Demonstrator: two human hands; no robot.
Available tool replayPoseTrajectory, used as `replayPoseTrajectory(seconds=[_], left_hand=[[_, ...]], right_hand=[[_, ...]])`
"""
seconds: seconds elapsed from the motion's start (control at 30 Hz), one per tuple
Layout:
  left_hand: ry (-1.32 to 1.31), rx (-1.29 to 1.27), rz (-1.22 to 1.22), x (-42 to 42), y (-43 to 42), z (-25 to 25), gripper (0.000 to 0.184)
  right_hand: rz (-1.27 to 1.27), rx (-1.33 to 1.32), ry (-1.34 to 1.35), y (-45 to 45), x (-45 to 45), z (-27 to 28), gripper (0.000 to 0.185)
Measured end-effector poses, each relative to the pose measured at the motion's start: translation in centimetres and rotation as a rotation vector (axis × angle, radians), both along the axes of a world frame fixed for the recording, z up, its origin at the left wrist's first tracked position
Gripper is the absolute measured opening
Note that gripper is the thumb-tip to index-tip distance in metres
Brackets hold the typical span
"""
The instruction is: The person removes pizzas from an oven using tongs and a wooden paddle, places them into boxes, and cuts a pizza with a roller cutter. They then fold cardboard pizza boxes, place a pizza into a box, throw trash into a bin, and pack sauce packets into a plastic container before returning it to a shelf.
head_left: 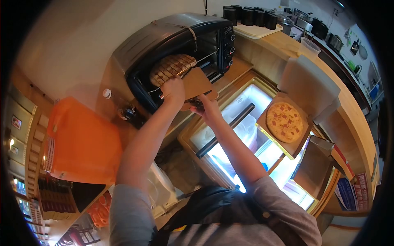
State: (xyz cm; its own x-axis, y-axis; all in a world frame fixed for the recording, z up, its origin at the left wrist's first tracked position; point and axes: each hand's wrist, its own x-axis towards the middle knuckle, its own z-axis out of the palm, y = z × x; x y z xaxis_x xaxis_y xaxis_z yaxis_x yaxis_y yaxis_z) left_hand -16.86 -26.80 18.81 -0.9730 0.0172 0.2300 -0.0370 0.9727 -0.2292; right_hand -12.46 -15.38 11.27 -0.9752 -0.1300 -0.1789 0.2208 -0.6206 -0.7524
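A countertop oven (pixel 164 35) stands with its front open. On its wire rack (pixel 207 57) lies a browned round flatbread or pizza (pixel 170 67) crossed by line marks. My left hand (pixel 173 90) is closed at the rack's front edge, beside the flatbread; what its fingers grip is hidden. In front of the oven, a flat brown board (pixel 200 84) tilts between my hands. My right hand (pixel 207 107) is closed around a dark utensil (pixel 198 99) at the board's near edge; its exact kind is unclear.
At right, a pizza (pixel 284 121) sits in an open box (pixel 312 88) above a lit glass-topped freezer (pixel 246 98). Another open box (pixel 316 168) lies nearer. An orange container (pixel 82 139) and a dark bottle (pixel 131 115) stand left. Black cups (pixel 247 16) line the back counter.
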Motion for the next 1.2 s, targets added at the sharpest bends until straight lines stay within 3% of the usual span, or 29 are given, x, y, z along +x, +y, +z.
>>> replayPoseTrajectory(seconds=[0.27, 0.5, 0.6, 0.8, 0.93, 1.07, 1.1, 1.2], left_hand=[[-0.052, 0.338, -0.165, 9.5, 1.4, 4.1, 0.031], [-0.088, 0.341, 0.136, 13.8, -3.0, 3.8, 0.028], [-0.116, 0.327, 0.21, 14.3, -5.1, 2.4, 0.027], [-0.106, 0.293, 0.168, 12.2, -6.9, -0.9, 0.027], [-0.077, 0.301, 0.205, 12.0, -6.5, 0.2, 0.028], [-0.143, 0.343, 0.236, 13.6, -7.2, 1.3, 0.03], [-0.172, 0.345, 0.241, 14.0, -7.1, 1.5, 0.031], [-0.198, 0.358, 0.219, 15.3, -6.9, 1.6, 0.031]], right_hand=[[0.052, -0.022, 0.092, 0.8, -3.1, -0.5, 0.029], [0.1, -0.185, 0.121, -0.6, -7.8, -0.7, 0.035], [0.066, -0.018, 0.038, 0.4, -5.3, -0.9, 0.038], [0.097, -0.084, 0.103, 0.8, -5.8, -0.4, 0.037], [0.086, -0.122, 0.118, -1.3, -10.1, 0.6, 0.034], [0.016, -0.101, 0.148, -0.7, -6.4, -0.9, 0.037], [0.007, -0.064, 0.011, 0.3, -4.9, -1.0, 0.038], [-0.01, 0.008, -0.015, 3.4, -1.1, -1.1, 0.039]])
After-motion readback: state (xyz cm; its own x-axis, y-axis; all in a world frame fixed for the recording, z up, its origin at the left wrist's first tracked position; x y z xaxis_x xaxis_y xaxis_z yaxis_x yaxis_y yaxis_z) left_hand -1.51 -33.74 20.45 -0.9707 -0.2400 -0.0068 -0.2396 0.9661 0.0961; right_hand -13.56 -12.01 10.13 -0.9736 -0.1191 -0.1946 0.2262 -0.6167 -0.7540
